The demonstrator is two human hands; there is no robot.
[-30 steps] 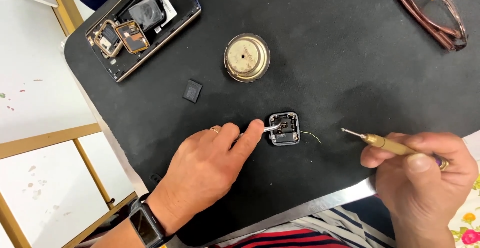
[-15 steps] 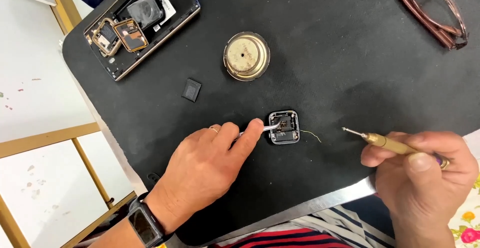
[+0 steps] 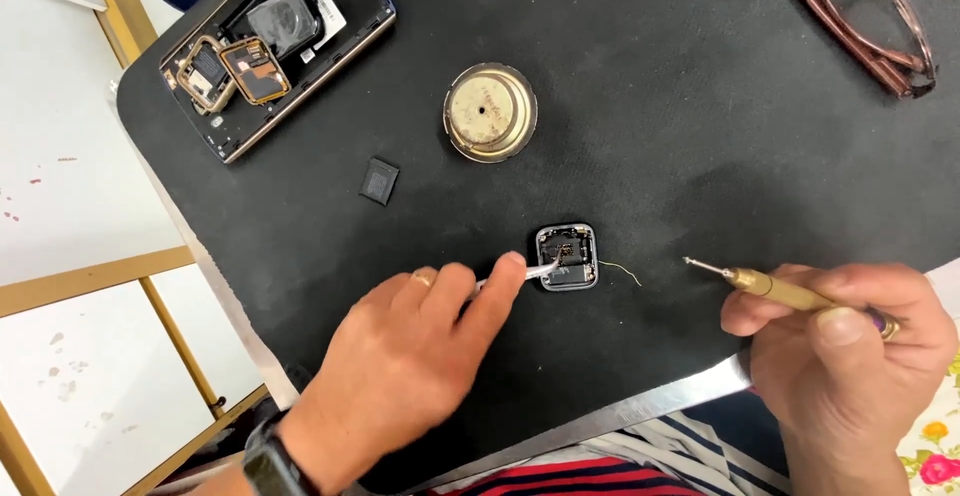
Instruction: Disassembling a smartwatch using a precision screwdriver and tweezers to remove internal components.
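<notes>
**Opened watch case lies between the two hands, nearer the left**

A black work mat (image 3: pixel 700 106) covers the bench, its near edge running just below both hands. The small square watch case (image 3: pixel 567 257) is set open-side up near that edge, with bare mat around it. The left hand (image 3: pixel 400 376) is closed on metal tweezers (image 3: pixel 520 275), whose tips reach rightward into the case. The right hand (image 3: pixel 850 356), apart to the right, is closed around a brass screwdriver (image 3: pixel 770 287), its tip pointed left toward the case. A thin wire (image 3: pixel 627 274) lies between them.
</notes>
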